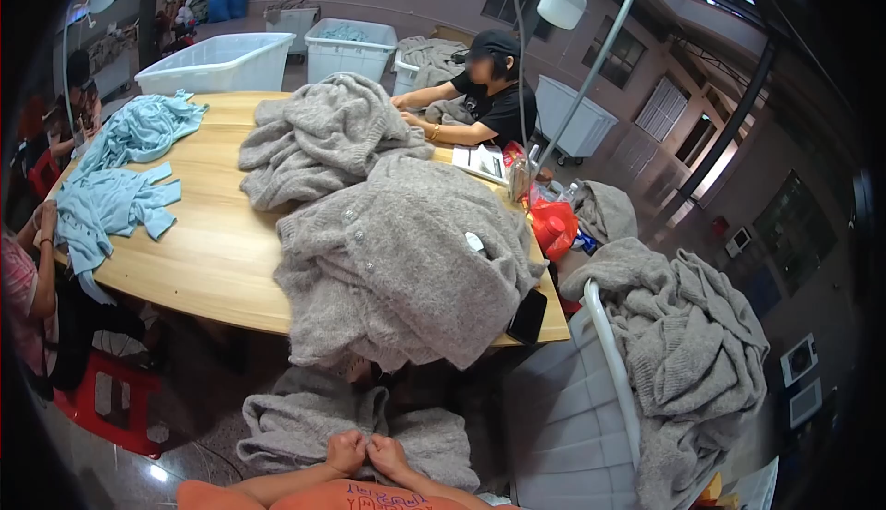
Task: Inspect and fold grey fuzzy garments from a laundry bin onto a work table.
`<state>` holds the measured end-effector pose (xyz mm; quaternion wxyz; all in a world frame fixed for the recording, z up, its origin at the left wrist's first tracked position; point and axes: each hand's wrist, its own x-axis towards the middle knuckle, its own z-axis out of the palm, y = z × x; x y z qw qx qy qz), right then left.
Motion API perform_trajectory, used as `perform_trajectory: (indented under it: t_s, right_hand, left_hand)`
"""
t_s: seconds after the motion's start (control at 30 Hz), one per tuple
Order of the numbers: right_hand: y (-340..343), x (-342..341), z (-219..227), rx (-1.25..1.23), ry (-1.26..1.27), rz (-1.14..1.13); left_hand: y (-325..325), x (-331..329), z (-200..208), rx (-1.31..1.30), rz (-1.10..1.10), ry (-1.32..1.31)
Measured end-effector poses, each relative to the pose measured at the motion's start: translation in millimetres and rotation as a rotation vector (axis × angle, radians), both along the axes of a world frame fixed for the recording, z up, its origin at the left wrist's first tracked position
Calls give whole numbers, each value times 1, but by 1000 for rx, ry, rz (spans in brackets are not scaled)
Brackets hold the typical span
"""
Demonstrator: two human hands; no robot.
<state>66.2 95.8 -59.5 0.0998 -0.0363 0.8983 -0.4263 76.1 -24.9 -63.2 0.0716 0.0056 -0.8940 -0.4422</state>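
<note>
A grey knit garment (309,418) is spread over my lap, below the table's near edge. On its near side, my left hand (346,452) is closed with the fingers curled onto the knit. My right hand (388,456) is closed right beside it, knuckles almost touching the left. The exact fold between my fingers is too small to make out. Just ahead, a grey buttoned cardigan (397,261) lies on the table with its hem hanging over the front edge. Behind it rises a heap of grey knitwear (323,132).
The wooden table (217,233) carries light blue garments (111,205) at left and a black phone (527,316) at right. Beside me, grey knitwear (688,344) overflows a white bin (572,418). One co-worker (498,95) sits across; another (37,298) at left, near a red stool (111,404).
</note>
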Motion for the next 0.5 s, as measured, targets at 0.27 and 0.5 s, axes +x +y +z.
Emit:
perform_trajectory:
  t_s: [0.27,0.5]
  right_hand:
    - [17,6,1,-118,179,6]
    - [16,12,12,-162,346,60]
  left_hand:
    - [0,-13,38,122,-83,-201]
    - [-37,-12,36,-39,-316,-289]
